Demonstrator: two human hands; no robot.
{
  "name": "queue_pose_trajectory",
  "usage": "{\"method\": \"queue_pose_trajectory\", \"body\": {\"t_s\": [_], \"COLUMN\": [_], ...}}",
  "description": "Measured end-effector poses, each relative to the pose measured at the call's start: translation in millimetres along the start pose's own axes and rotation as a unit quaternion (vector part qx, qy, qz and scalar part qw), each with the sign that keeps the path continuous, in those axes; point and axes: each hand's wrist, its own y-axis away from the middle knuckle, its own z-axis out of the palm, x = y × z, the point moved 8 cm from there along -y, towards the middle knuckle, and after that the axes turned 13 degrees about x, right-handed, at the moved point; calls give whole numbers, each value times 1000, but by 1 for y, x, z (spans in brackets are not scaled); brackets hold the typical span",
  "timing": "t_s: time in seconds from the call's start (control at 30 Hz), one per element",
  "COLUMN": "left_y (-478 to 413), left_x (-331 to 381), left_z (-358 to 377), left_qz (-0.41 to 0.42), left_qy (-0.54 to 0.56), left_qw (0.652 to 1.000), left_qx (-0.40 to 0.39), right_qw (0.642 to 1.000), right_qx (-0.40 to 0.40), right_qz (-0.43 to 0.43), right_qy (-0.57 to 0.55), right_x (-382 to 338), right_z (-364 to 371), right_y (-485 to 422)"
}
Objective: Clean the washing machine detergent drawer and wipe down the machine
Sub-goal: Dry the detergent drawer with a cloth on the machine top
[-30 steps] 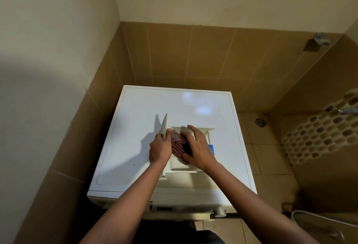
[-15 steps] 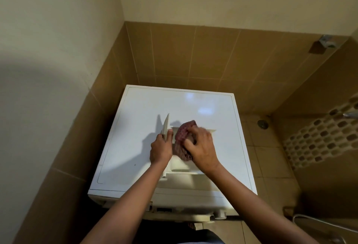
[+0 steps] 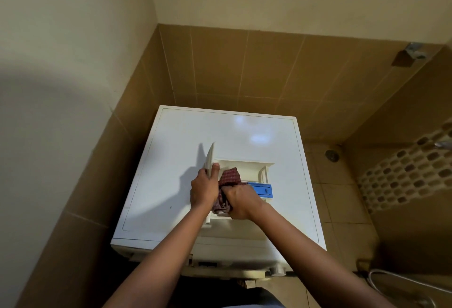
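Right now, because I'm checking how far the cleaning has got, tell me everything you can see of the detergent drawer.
The detergent drawer is off-white plastic and lies on the washing machine's flat top. Its front panel stands upright at the left end, gripped by the left hand. Open compartments face up, and a blue insert sits at the right side. The right hand presses a red checked cloth into it. Dirt inside cannot be judged.

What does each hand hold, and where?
Left hand grips the white plastic detergent drawer by its front panel; right hand clutches the red checked cloth at its middle.
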Motion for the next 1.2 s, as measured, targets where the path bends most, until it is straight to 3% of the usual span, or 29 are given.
{"method": "queue_pose_trajectory", "body": {"t_s": [0.17,0.53,0.7,0.77,0.83,0.9,1.0,1.2], "left_y": [1,2,1,1,1,0,1,1], "left_x": [0,4,4,3,3,1,0,3], "left_z": [0,-3,-3,-2,-2,-1,0,-1], "left_qz": [-6,-12,-1,1,1,-2,-4,-2], "left_qy": [5,1,-5,-2,1,3,12,9], "left_qw": [1000,1000,1000,1000,1000,1000,1000,1000], "left_qx": [2,3,4,3,1,3,1,4], "right_qw": [997,998,974,968,982,995,996,998], "right_qx": [-64,-46,117,164,135,48,-36,-57], "right_qz": [0,20,90,97,82,84,85,32], "right_qy": [-49,-33,-171,-166,-103,-22,13,-7], "right_x": [2,7,11,8,0,-9,-15,-1], "right_z": [5,1,-16,-21,-17,-7,-3,-8], "right_y": [-18,-28,-3,6,3,-5,-18,-20]}}
